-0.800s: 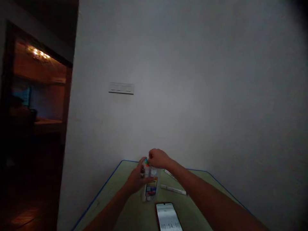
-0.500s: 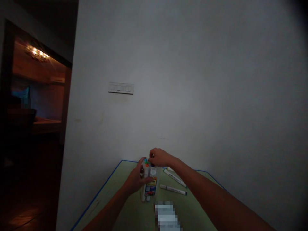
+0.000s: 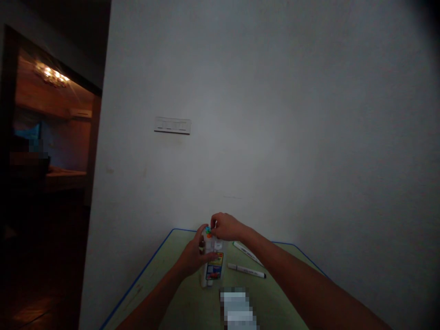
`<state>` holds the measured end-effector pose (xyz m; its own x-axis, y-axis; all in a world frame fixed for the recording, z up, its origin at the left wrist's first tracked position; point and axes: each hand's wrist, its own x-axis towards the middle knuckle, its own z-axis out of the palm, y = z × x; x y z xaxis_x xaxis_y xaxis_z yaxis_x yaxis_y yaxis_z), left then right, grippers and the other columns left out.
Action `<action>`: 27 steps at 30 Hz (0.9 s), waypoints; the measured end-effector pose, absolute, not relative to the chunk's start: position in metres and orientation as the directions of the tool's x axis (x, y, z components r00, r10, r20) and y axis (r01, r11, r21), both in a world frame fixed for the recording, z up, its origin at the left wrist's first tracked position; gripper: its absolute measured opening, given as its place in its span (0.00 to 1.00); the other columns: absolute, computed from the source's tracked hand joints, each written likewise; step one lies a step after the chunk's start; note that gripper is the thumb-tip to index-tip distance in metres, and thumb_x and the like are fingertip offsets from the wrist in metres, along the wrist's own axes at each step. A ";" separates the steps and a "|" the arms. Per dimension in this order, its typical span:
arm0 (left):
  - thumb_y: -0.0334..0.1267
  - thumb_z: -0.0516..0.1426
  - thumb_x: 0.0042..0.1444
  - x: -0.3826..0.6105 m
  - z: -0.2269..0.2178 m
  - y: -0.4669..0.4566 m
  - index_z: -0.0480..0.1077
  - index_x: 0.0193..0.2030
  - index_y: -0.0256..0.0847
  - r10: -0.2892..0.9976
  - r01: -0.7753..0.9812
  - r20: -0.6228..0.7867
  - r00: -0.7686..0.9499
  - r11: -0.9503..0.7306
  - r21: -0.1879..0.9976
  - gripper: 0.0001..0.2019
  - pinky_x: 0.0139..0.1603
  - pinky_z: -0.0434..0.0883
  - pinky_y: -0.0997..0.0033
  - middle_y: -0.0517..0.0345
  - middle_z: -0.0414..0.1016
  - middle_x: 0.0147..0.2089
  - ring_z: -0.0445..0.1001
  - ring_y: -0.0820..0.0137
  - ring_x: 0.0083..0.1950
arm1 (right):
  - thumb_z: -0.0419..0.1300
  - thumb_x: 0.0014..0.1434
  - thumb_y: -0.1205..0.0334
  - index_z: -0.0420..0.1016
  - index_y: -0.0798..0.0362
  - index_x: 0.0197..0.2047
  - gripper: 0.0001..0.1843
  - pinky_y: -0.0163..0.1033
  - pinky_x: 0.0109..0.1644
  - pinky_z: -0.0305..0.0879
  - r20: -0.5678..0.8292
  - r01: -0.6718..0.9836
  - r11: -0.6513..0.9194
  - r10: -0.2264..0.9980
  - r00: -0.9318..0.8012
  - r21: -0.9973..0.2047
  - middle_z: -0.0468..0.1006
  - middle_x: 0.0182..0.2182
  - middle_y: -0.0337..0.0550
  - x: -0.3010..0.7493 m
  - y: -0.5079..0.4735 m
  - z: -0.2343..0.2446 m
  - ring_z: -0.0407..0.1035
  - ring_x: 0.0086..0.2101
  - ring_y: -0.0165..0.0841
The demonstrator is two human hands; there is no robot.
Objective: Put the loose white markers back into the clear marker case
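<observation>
My left hand [image 3: 193,255] wraps around the lower side of a clear plastic package [image 3: 215,261], which stands upright on the table with a printed orange, blue and red label. My right hand [image 3: 226,227] pinches the top of that package, right beside a small teal and orange cap [image 3: 208,231]. The fingers hide most of the package's upper part, and what the cap belongs to is hard to tell in this dim light.
Two white markers lie right of the package: one with a black cap [image 3: 246,271], the other [image 3: 248,253] partly behind my right forearm. A phone [image 3: 238,309] lies at the near edge of the green table [image 3: 144,279], which has blue edging and stands against a white wall [image 3: 240,114].
My hands stay nearly in place on the package, with the right hand shifted slightly left. The view has moved a little, and my right forearm now covers more of the farther marker.
</observation>
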<state>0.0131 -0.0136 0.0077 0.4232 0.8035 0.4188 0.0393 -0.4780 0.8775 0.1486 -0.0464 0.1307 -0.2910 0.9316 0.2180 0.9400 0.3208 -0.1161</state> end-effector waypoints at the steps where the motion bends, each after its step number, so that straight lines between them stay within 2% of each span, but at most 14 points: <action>1: 0.38 0.65 0.42 0.013 0.008 -0.014 0.42 0.63 0.40 0.806 0.035 0.414 0.423 -0.472 0.881 0.46 0.39 0.71 0.65 0.53 0.71 0.43 0.73 0.66 0.38 | 0.56 0.51 0.63 0.76 0.54 0.39 0.12 0.33 0.31 0.57 0.214 0.940 0.322 0.932 -0.293 -0.114 0.79 0.38 0.48 0.149 -0.046 0.130 0.72 0.35 0.33; 8: 0.37 0.64 0.43 0.013 0.009 -0.013 0.43 0.63 0.39 0.792 0.059 0.440 0.424 -0.509 0.859 0.44 0.39 0.70 0.65 0.51 0.71 0.45 0.73 0.65 0.39 | 0.53 0.53 0.62 0.75 0.55 0.41 0.15 0.35 0.34 0.59 0.208 0.948 0.304 0.937 -0.280 -0.092 0.79 0.41 0.52 0.150 -0.046 0.130 0.72 0.39 0.37; 14: 0.38 0.65 0.43 0.014 0.009 -0.014 0.42 0.64 0.39 0.798 0.042 0.427 0.425 -0.488 0.872 0.46 0.39 0.71 0.65 0.50 0.71 0.44 0.74 0.64 0.39 | 0.52 0.53 0.61 0.75 0.53 0.42 0.15 0.36 0.36 0.60 0.207 0.954 0.291 0.940 -0.271 -0.071 0.78 0.41 0.51 0.149 -0.047 0.128 0.72 0.41 0.38; 27: 0.39 0.65 0.44 0.014 0.008 -0.013 0.42 0.64 0.43 0.781 0.012 0.442 0.441 -0.498 0.867 0.45 0.39 0.71 0.66 0.53 0.71 0.45 0.73 0.65 0.40 | 0.52 0.53 0.61 0.74 0.53 0.40 0.14 0.37 0.35 0.59 0.227 0.958 0.283 0.937 -0.264 -0.055 0.78 0.40 0.50 0.145 -0.048 0.127 0.72 0.39 0.38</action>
